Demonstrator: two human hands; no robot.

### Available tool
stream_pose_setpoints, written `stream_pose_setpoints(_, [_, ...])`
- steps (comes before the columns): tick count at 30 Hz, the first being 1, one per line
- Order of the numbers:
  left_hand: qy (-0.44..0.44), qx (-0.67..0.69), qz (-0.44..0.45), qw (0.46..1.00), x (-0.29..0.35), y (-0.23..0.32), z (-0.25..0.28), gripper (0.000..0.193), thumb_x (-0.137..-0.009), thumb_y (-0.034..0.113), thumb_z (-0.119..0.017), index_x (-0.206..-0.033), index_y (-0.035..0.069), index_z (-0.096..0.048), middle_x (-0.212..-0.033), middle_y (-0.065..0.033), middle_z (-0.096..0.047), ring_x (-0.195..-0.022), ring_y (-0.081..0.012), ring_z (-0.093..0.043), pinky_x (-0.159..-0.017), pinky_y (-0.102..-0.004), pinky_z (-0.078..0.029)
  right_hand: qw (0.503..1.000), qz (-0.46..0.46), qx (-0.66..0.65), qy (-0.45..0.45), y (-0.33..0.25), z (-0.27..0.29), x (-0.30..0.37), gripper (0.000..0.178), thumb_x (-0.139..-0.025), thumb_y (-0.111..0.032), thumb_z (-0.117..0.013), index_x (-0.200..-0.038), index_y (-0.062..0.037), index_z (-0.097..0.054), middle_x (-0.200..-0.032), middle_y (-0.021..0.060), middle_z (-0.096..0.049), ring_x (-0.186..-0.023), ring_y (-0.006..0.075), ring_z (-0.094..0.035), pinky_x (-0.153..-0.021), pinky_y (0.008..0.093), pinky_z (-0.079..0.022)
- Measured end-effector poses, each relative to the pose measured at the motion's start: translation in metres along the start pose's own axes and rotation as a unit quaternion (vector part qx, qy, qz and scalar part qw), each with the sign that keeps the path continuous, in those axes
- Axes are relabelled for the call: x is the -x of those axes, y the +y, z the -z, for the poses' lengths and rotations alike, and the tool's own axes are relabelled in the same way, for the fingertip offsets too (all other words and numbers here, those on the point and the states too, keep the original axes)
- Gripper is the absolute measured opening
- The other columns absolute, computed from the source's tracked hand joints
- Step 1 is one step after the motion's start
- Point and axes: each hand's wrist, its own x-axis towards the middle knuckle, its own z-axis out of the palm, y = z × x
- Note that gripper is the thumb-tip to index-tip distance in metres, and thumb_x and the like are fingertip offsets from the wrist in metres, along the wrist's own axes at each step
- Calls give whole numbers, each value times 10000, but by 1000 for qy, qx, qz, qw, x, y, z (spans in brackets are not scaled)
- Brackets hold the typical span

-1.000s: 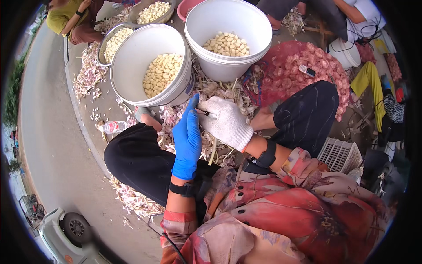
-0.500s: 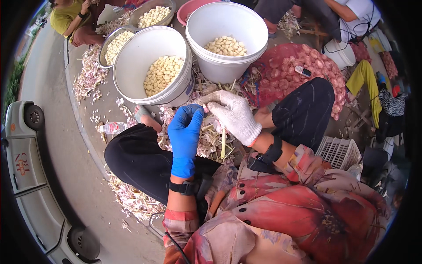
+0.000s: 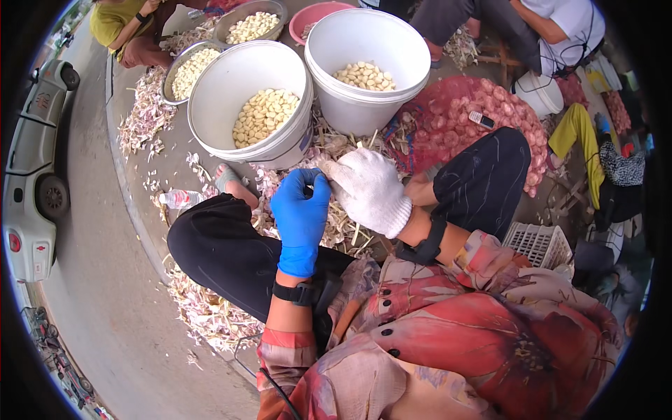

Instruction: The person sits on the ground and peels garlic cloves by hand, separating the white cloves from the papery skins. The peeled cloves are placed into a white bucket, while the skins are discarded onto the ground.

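My left hand (image 3: 301, 213), in a blue glove, is closed with thumb and forefinger pinched together. Close beside it, my right hand (image 3: 369, 190) wears a white knit glove, its fingers curled. The fingertips of both nearly meet; whatever sits between them is hidden or too small to name. Just beyond stand two white buckets, a left one (image 3: 210, 133) and a right one (image 3: 378, 108), each with peeled garlic cloves (image 3: 264, 117) at the bottom. Garlic skins and stalks (image 3: 346, 234) cover the ground under my hands.
A red net sack of garlic bulbs (image 3: 490, 105) lies at the right, with a mobile phone (image 3: 481, 120) on it. Metal bowls (image 3: 283, 28) of cloves and a pink basin (image 3: 297, 19) are farther off. A plastic bottle (image 3: 180, 199) and white crate (image 3: 539, 245) flank my knees. Other people sit nearby.
My right hand has turned so its back shows more and its fingers curl in. My left hand stays pinched. On the road, the pale vehicle has shifted toward the top of the view.
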Motion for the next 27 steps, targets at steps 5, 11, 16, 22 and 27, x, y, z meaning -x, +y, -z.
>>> stream_pose_setpoints(5, [-24,106,114,988,-8,0,1,128,-900,108,-657,-833,0,-674,-729,27,-617,-603,-57,-485,-576,-218,-412,947,-160,-277,13,8,-18,4,189,-872,-115,-651,-1043,-37,-678,-873,122,-670,-789,320,-667,-694,394,-537])
stream_pose_setpoints(11, [-8,65,45,997,-1,7,-1,170,-922,103,-690,-1060,5,-698,-864,42,-645,-702,-22,-479,-650,-179,-414,993,-51,-107,18,17,-7,-3,237,-834,-93,-635,-1065,-72,-681,-843,98,-644,-767,318,-651,-664,422,-524])
stream_pose_setpoints(16, [-28,14,58,998,1,10,-4,150,-899,88,-709,-1010,-13,-712,-791,60,-626,-646,-1,-456,-587,-172,-387,993,81,56,-69,25,7,-10,391,-785,-137,-611,-1170,-74,-646,-857,62,-583,-830,276,-596,-703,406,-490])
stream_pose_setpoints(22, [-36,24,100,994,-5,2,-7,94,-885,76,-691,-915,-14,-696,-724,40,-611,-602,-10,-479,-542,-182,-377,986,123,62,-93,32,6,-11,349,-804,-171,-588,-1133,-73,-657,-870,59,-592,-844,255,-593,-714,392,-477])
stream_pose_setpoints(27, [-33,177,207,962,-10,-6,-6,122,-899,123,-669,-873,3,-678,-679,30,-569,-589,-32,-441,-534,-207,-354,994,95,-43,-32,43,0,-2,258,-797,-150,-667,-1054,-133,-671,-940,49,-634,-893,264,-623,-773,429,-498])
